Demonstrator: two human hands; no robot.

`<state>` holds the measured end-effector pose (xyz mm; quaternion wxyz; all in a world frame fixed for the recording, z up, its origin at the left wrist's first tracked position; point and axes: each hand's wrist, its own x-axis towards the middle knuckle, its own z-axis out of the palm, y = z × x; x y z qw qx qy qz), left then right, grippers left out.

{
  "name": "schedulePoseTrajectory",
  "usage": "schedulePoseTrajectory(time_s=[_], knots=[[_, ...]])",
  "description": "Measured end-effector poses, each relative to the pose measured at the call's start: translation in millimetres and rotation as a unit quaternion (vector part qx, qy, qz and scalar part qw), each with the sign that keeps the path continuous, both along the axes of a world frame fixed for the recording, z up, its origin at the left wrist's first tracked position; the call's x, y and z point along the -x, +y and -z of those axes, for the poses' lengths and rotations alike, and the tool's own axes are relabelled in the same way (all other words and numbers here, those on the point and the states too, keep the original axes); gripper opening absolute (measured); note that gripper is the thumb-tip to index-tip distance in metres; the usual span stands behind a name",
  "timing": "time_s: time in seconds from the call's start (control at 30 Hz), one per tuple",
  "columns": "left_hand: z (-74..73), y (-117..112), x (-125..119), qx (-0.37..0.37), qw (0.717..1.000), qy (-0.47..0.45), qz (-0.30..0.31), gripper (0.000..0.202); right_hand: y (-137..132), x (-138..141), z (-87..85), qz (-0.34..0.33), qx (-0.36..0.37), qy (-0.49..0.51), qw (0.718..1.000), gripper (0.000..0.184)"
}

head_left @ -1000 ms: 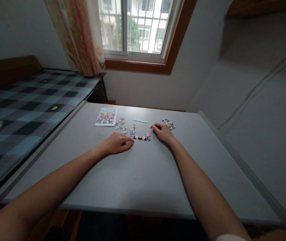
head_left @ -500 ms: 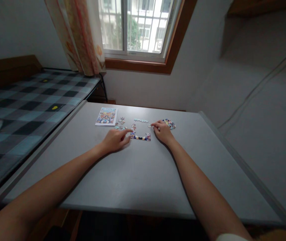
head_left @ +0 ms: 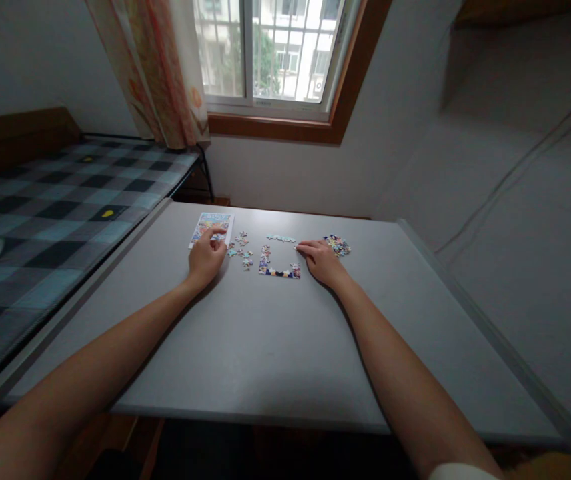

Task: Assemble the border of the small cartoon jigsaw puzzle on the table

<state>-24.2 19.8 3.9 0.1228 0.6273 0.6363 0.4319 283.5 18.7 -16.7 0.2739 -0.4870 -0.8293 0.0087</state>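
My left hand (head_left: 206,257) is over the lower part of a printed picture sheet (head_left: 208,219), its index finger stretched across the print and the thumb apart, with nothing held. My right hand (head_left: 321,261) rests on the table, fingers together, the fingertips on a small jigsaw piece (head_left: 295,248) that they mostly cover. Left of that hand lies a partly joined puzzle frame (head_left: 280,274), with a bottom row, a left side and a short right corner. A separate pale blue strip of joined pieces (head_left: 281,238) lies above it.
Loose jigsaw pieces (head_left: 242,253) lie between the sheet and the frame. A heap of pieces (head_left: 338,245) sits beyond my right hand. The grey-white table (head_left: 245,353) stands near a window, with a checked bed (head_left: 65,200) along its left.
My left hand has moved left from the puzzle frame's edge onto the picture sheet. My right fingers have shifted slightly left, over the jigsaw piece that lay by their tips.
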Motion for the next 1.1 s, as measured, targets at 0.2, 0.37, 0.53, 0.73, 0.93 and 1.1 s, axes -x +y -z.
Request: schedulePoseTrajectory(time_s=[0.2, 0.37, 0.53, 0.73, 0.93, 1.1], knots=[[-0.4, 2.1, 0.8, 0.018, 1.0, -0.021, -0.003, 0.03, 2.1, 0.4, 3.4, 0.0, -0.01, 0.012, 1.0, 0.032], [1.0, 1.4, -0.2, -0.004, 0.999, -0.009, 0.046, 0.022, 2.9, -0.1, 4.4, -0.002, -0.004, 0.018, 1.0, 0.035], [2.8, -3.2, -2.6, 0.009, 0.981, 0.097, 0.165, 0.019, 4.3, -0.2, 7.0, 0.009, -0.007, 0.052, 0.999, 0.035], [-0.8, -4.0, 0.8, 0.057, 0.949, 0.14, 0.278, 0.022, 4.7, 0.1, 7.4, 0.016, -0.007, 0.064, 0.998, 0.033], [2.0, -2.1, 4.4, 0.068, 0.944, 0.153, 0.285, 0.027, 2.8, 1.8, 4.3, 0.018, 0.005, 0.06, 0.998, 0.03], [2.2, -1.3, 3.8, 0.081, 0.946, 0.135, 0.284, 0.026, 1.2, 2.7, 2.6, 0.024, 0.006, 0.059, 0.998, 0.033]])
